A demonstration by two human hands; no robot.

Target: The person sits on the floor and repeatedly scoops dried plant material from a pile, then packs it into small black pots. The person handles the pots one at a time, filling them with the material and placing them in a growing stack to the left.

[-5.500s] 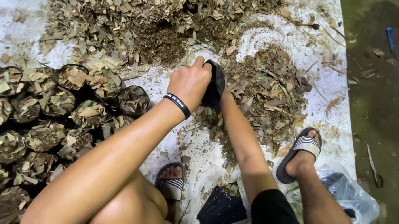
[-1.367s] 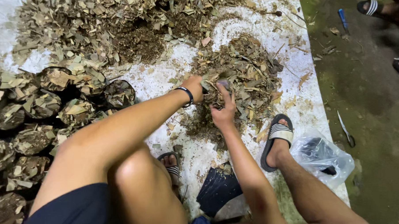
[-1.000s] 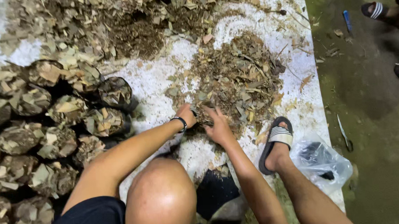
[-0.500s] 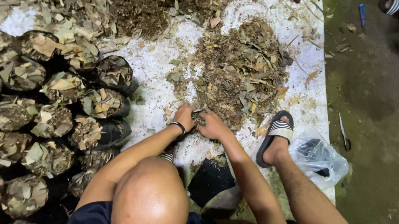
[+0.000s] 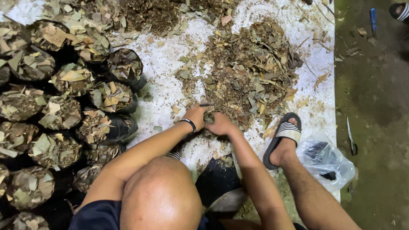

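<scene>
Nearest the camera, the person squats with the knee (image 5: 160, 200) forward and a black sheet or empty bag (image 5: 216, 180) on the ground between the legs; its shape is unclear.

Left hand (image 5: 196, 116), black wristband (image 5: 189, 125) at the wrist, and right hand (image 5: 220, 124) are side by side, touching, at the near edge of the dry leaf pile (image 5: 250, 77). The fingers curl down into the litter and are pressed together over a clump of it; the fingertips are buried, so how much they pinch cannot be told. A short dark stick-like piece (image 5: 206, 104) lies just beyond the left hand, long axis left to right.

Step in hand, by judgement: gathering a handful of leaf litter from the pile's near edge. The next move would call for closing both hands under the clump and lifting it without spill.

The pile lies on the white sheet (image 5: 162, 71), its long axis running roughly near-left to far-right, away from the person. The right foot in a striped sandal (image 5: 284, 132) rests at its right edge, with a clear plastic bag (image 5: 326, 160) just beside.

To the left stand rows of black bags filled with leaves (image 5: 61, 111), mouths upward, apart from the hands.
</scene>
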